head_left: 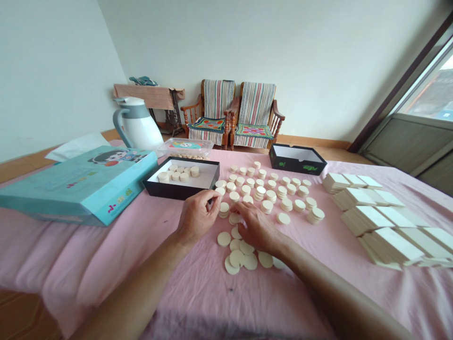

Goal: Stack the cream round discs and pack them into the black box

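Note:
Many pale round discs, apparently wooden, stand in short stacks [266, 206] on the pink cloth. My left hand [200, 213] is closed in a pinch at the left edge of these stacks, close to one stack [223, 208]. Whatever lies between its fingertips is hidden. My right hand [257, 225] bends over a small disc stack [234, 218], its fingers and thumb around it, partly covering it. Loose discs [237, 258] lie flat and overlapping below my right hand. A black box with a white inside [180, 191] holds several more disc stacks [184, 176], left of my hands.
A turquoise box [81, 182] and a white-grey jug [139, 123] stand at left. Behind the black box is a clear plastic container [187, 146]. Another black box [297, 159] sits at the back right. Rows of pale rectangular pieces [384, 217] are stacked at right.

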A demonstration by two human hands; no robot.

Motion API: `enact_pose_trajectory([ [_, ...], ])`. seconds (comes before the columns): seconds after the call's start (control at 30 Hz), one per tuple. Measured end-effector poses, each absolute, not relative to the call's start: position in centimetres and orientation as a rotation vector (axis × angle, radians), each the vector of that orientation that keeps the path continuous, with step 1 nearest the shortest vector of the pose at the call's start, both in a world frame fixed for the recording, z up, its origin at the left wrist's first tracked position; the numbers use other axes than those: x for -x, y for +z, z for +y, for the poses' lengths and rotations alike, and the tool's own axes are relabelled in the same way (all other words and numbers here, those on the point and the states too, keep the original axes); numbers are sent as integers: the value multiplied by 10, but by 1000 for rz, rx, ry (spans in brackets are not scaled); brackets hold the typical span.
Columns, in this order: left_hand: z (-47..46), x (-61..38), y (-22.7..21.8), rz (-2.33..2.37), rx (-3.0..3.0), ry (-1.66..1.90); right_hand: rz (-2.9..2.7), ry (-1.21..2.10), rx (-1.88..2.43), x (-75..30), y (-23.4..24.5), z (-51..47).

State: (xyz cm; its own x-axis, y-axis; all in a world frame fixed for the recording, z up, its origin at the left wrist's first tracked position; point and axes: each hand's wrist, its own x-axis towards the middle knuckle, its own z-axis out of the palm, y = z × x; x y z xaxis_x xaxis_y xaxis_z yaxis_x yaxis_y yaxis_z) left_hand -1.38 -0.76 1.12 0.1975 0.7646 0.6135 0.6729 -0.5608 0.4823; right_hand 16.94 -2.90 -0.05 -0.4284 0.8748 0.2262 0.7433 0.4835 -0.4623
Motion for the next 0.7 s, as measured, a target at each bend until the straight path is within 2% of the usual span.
enact_pose_trajectory([
  [0.7, -6, 14, 10, 1392, -2375, 1303, -2306, 186, 1507, -161, 1, -32],
])
